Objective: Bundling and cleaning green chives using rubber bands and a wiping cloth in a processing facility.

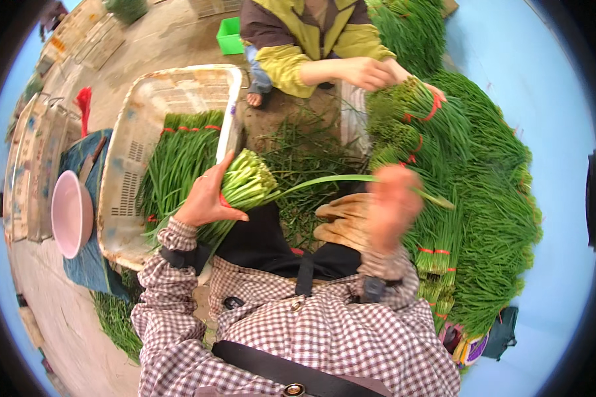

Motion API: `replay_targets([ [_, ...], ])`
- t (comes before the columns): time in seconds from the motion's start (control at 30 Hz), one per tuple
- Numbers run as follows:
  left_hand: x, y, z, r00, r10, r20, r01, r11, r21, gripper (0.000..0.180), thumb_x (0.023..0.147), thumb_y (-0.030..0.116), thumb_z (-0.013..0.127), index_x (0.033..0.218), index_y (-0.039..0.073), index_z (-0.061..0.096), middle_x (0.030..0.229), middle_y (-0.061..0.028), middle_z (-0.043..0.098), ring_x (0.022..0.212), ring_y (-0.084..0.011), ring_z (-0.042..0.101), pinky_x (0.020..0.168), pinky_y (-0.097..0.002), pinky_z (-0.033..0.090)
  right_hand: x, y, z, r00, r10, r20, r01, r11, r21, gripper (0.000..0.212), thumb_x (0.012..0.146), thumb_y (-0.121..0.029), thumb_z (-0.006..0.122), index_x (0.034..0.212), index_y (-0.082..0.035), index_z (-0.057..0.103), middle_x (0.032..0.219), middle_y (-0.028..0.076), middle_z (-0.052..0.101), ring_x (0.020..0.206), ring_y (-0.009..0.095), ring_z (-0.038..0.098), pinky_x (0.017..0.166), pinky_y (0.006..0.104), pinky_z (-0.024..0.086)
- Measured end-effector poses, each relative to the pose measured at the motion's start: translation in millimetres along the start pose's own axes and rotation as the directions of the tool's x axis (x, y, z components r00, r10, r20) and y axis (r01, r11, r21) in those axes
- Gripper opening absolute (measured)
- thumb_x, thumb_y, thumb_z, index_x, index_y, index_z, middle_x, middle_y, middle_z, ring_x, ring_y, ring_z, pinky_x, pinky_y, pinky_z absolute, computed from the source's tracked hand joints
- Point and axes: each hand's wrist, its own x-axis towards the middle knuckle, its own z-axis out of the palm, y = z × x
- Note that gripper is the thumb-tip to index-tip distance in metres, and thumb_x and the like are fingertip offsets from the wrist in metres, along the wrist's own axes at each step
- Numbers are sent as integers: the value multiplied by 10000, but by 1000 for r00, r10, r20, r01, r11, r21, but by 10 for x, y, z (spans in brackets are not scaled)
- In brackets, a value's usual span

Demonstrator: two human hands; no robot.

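My left hand (205, 198) is closed round a bunch of garlic chives (250, 182), pale cut ends pointing right and a red tie near its thumb. The bunch is tilted beside the crate's near right side. A single long chive stalk (324, 179) stretches from the bunch's cut ends to my right hand (394, 205). That hand is smeared by motion but looks closed on the stalk, whose pale end sticks out to its right. Under it, a tan glove-like cloth thing (344, 218) lies over my right knee.
A white plastic crate (235, 109) at left holds tied chive bundles (182, 139). Large chive heaps (493, 198) line the right. Opposite, a person's hands (371, 73) touch a red-tied bunch (414, 99). Loose trimmings (304, 149) cover the floor. A pink basin (71, 215) stands far left.
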Motion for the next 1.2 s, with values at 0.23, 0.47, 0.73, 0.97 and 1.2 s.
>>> replay_targets([
  [0.23,-96,123,-31,994,-108,-5,104,973,-205,1142,585,234,870,1505,35,223,1361,-213,499,1253,-324,509,1048,-371,396,-3,-84,-559,941,-269,206,336,675,-657,156,909,-114,576,1019,-30,647,803,89,642,594,175,515,582,296,445],
  [0.47,-612,-48,-569,962,-260,-86,138,732,-667,1160,583,32,903,1492,-4,183,1403,-132,474,1267,-228,485,1074,-385,396,-360,264,-59,708,476,521,120,647,-753,659,819,-221,735,1417,-148,468,1033,66,675,651,160,651,589,303,508],
  [0.73,-725,241,-773,962,-153,-226,-50,716,-696,1147,599,37,903,1495,84,189,1457,-108,387,1301,-236,442,1077,-395,394,-443,472,775,583,239,776,337,798,-499,711,829,-380,703,1403,-42,452,1297,137,554,1133,293,555,923,380,455],
  [0.97,-499,520,-814,988,-111,-110,-20,605,-796,1112,580,39,899,1471,34,235,1427,-104,423,1304,-186,428,1079,-348,375,-602,771,1048,566,249,786,258,852,-456,940,673,-411,826,1418,-25,402,1461,169,394,1352,340,363,1099,443,303],
  [1.2,-106,847,-619,972,7,-237,-78,952,-295,1107,587,235,888,1466,-34,271,1357,-182,487,1264,-275,488,1065,-379,372,-1048,1181,1141,613,381,692,-437,893,-104,737,723,-265,860,1317,-28,493,1358,112,493,1236,238,487,1047,403,396],
])
